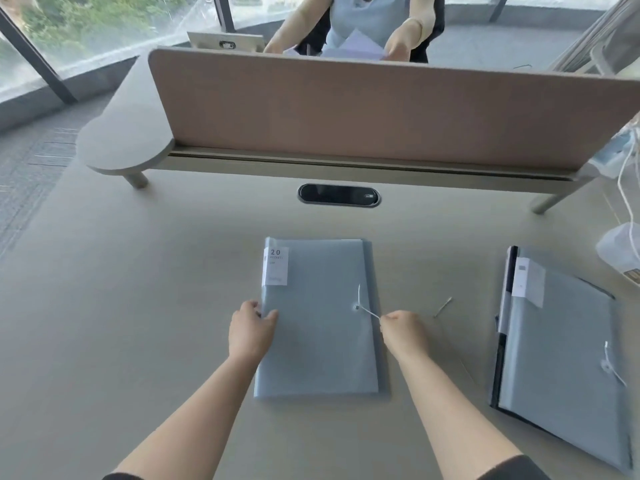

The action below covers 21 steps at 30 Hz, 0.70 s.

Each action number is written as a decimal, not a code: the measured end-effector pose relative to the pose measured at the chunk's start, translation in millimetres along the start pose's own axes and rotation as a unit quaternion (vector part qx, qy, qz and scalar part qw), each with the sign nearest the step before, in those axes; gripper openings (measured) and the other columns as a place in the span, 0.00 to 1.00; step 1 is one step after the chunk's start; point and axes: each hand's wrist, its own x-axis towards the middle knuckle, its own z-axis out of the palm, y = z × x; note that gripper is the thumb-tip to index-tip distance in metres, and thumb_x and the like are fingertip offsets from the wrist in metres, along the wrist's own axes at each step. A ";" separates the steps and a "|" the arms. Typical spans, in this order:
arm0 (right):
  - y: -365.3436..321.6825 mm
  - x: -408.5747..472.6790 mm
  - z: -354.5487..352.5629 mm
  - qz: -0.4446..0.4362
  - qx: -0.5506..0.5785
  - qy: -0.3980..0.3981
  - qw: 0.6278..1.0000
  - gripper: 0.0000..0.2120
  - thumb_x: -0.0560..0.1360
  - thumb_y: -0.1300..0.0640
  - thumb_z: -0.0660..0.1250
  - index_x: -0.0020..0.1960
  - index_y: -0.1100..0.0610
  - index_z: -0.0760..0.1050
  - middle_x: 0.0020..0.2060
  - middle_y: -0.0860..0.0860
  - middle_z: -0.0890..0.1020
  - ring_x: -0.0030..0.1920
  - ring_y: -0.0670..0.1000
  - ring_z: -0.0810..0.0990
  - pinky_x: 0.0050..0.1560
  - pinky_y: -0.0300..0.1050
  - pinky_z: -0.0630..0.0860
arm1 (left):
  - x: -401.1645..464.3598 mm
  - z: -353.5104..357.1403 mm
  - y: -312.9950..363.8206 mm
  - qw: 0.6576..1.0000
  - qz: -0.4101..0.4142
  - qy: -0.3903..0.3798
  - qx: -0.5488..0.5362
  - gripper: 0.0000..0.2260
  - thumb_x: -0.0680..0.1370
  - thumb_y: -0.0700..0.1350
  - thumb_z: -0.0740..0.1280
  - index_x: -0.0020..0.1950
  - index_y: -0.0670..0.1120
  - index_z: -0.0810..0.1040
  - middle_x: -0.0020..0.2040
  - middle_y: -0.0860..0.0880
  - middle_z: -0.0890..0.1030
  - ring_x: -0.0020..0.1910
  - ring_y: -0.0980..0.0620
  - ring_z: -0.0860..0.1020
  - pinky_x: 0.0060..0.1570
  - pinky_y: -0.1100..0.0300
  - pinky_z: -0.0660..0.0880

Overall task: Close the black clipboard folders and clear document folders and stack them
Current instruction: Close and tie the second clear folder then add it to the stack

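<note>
A translucent grey document folder lies closed on the desk in front of me, with a white "20" label at its top left. My left hand rests on the folder's left edge, thumb on the cover. My right hand is closed on the white elastic cord that runs from an eyelet near the folder's right edge. To the right sits a stack with another grey document folder on top and a black clipboard folder edge showing beneath it.
A brown divider panel stands across the desk's far side, with a black oval cable port in front of it. Another person sits behind the panel holding papers. A small thin stick-like object lies between the folders. White cables and bags sit at the right edge.
</note>
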 end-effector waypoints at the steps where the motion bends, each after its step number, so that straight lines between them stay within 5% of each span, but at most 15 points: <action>1: -0.3 0.3 0.8 0.009 0.020 -0.007 1.000 0.11 0.69 0.61 0.61 0.28 0.56 0.70 0.25 0.54 0.74 0.29 0.56 0.72 0.30 0.44 0.66 | 0.6 -0.8 1.7 1.000 -0.021 -0.009 -0.017 0.20 0.76 0.49 0.68 0.65 0.41 0.75 0.58 0.44 0.80 0.58 0.43 0.78 0.46 0.57 0.69; 3: 0.5 3.0 1.8 0.026 0.048 -0.016 0.998 0.10 0.67 0.60 0.63 0.26 0.57 0.70 0.25 0.55 0.74 0.30 0.56 0.74 0.34 0.49 0.75 | 3.1 -3.1 2.6 0.998 -0.041 -0.029 -0.041 0.11 0.75 0.50 0.70 0.46 0.41 0.80 0.44 0.42 0.82 0.42 0.42 0.80 0.35 0.58 0.67; 5: 3.3 3.9 1.0 0.038 0.061 -0.034 0.997 0.10 0.66 0.59 0.65 0.26 0.57 0.70 0.24 0.55 0.74 0.29 0.57 0.74 0.34 0.49 0.74 | 3.1 -4.8 0.8 0.994 -0.056 -0.050 -0.085 0.14 0.74 0.48 0.72 0.31 0.43 0.76 0.32 0.45 0.78 0.29 0.46 0.75 0.31 0.59 0.67; 10: 14.1 -2.2 -2.1 0.029 0.075 -0.063 0.995 0.09 0.68 0.59 0.66 0.30 0.56 0.69 0.25 0.54 0.71 0.30 0.55 0.71 0.34 0.46 0.67 | -7.0 -8.3 -5.1 0.983 -0.062 -0.070 -0.155 0.10 0.73 0.46 0.74 0.41 0.41 0.77 0.35 0.46 0.79 0.31 0.48 0.76 0.35 0.57 0.75; 16: 17.7 -12.0 -41.4 -0.024 0.121 0.002 0.992 0.15 0.72 0.61 0.66 0.30 0.54 0.63 0.25 0.50 0.66 0.28 0.52 0.62 0.30 0.45 0.55 | -28.7 -0.2 18.6 0.972 -0.020 -0.078 -0.221 0.08 0.75 0.45 0.72 0.46 0.41 0.79 0.38 0.45 0.82 0.33 0.48 0.78 0.40 0.52 0.76; 21: 37.0 -9.6 -96.3 -0.069 0.145 0.061 0.985 0.14 0.75 0.61 0.63 0.33 0.54 0.64 0.28 0.49 0.66 0.29 0.50 0.62 0.31 0.46 0.55 | -53.2 16.3 73.1 0.958 0.037 -0.111 -0.263 0.09 0.76 0.45 0.72 0.50 0.41 0.80 0.44 0.43 0.85 0.40 0.43 0.82 0.47 0.44 0.80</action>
